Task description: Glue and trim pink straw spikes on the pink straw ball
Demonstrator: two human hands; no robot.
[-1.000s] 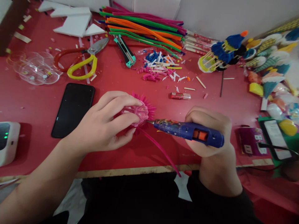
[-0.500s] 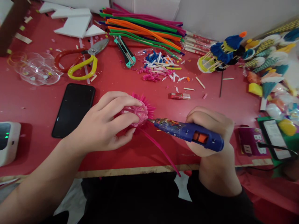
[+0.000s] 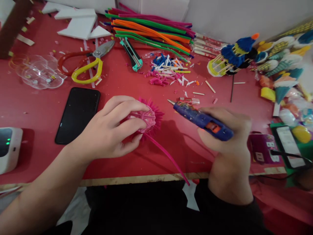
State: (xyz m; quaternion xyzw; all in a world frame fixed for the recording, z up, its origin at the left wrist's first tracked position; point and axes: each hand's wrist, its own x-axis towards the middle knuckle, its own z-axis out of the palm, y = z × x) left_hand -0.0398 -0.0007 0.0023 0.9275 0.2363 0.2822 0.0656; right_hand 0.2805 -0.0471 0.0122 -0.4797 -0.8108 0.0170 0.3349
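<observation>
My left hand is closed around a round pink craft piece with short bristling spikes around its edge. Its lower part is hidden under my fingers. From beneath that piece a long pink pipe cleaner runs down past the table's front edge. My right hand grips a blue hot glue gun, its surface smeared with dried residue. The metal tip points up and left, apart from the pink piece. Just behind the tip lies a small red-and-clear lighter.
Scissors, a box cutter and a bundle of pipe cleaners lie at the back. A pile of cut bits is mid-table. A phone sits left; a blue-and-yellow figure and a purple box are right.
My right hand has drawn the glue gun away from the pink piece, up and to the right, tilting its tip upward. My left hand stays in place on the piece.
</observation>
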